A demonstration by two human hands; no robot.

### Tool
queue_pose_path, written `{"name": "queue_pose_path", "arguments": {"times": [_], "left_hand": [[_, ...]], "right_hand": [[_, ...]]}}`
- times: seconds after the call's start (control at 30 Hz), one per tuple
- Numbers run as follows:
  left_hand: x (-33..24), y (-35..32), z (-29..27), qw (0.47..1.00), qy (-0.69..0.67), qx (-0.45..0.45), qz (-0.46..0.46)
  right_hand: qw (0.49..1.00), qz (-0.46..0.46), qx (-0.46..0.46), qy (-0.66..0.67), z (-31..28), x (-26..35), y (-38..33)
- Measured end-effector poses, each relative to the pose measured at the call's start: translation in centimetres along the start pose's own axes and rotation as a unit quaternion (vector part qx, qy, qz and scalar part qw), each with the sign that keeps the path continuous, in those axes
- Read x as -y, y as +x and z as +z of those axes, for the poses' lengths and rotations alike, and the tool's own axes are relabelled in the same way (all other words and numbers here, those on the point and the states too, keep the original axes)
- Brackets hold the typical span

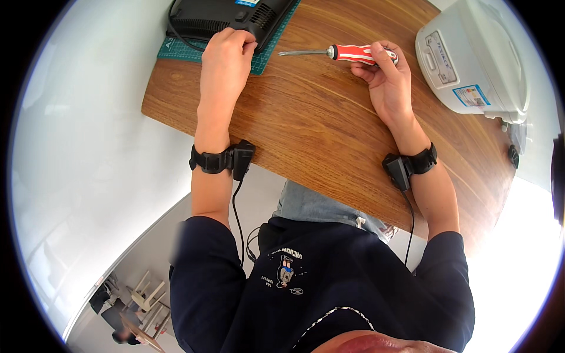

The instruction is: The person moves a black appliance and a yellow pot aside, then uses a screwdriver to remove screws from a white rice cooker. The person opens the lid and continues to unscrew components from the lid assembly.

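Note:
My right hand holds a screwdriver by its red and white handle, above the wooden table. Its metal shaft points left, toward the black appliance, and the tip is apart from it. That appliance has vent slots and a cord, and it lies on a green cutting mat at the far left. Against its near edge, my left hand is closed with the fingertips pinched together. What those fingers grip, if anything, is hidden.
A white rice cooker stands at the far right of the wooden table. Black straps with small boxes and cables sit on both my wrists. A white wall runs along the left. Behind at lower left are a person and a stool.

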State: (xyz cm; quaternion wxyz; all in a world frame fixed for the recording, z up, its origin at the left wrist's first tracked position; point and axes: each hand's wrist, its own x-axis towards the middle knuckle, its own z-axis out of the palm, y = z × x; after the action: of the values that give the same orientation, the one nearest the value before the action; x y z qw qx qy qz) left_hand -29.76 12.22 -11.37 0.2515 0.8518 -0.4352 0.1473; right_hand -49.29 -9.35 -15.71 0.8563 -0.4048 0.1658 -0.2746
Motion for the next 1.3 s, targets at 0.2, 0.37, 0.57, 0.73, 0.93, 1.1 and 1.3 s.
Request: {"name": "queue_pose_path", "arguments": {"times": [0.2, 0.37, 0.57, 0.73, 0.93, 1.1, 1.3], "left_hand": [[0.3, -0.2, 0.2, 1.000, 0.003, -0.023, 0.020], [0.1, -0.1, 0.2, 0.999, 0.025, -0.022, 0.031], [0.3, 0.0, 0.1, 0.999, 0.025, -0.021, 0.028], [0.1, -0.3, -0.3, 0.999, 0.044, 0.000, 0.020], [-2.2, 0.0, -2.3, 0.991, 0.102, 0.088, 0.000], [-5.6, 2.0, -3.5, 0.989, 0.048, 0.135, -0.032], [-11.6, 6.7, -2.8, 0.991, -0.073, 0.072, 0.082]], "right_hand": [[1.000, 0.003, 0.000, -0.007, 0.0, 0.0, 0.0], [1.000, 0.005, -0.002, -0.013, 0.4, 0.2, -0.2], [1.000, 0.004, 0.000, -0.014, 0.4, 0.0, -0.2], [1.000, 0.002, 0.005, -0.010, 0.2, -0.1, -0.2], [1.000, -0.002, -0.002, -0.012, 0.3, -0.1, -0.3], [0.999, -0.026, -0.025, -0.004, 1.5, 1.6, -1.7], [0.995, -0.094, -0.036, -0.022, -0.2, 7.9, -6.9]]}}
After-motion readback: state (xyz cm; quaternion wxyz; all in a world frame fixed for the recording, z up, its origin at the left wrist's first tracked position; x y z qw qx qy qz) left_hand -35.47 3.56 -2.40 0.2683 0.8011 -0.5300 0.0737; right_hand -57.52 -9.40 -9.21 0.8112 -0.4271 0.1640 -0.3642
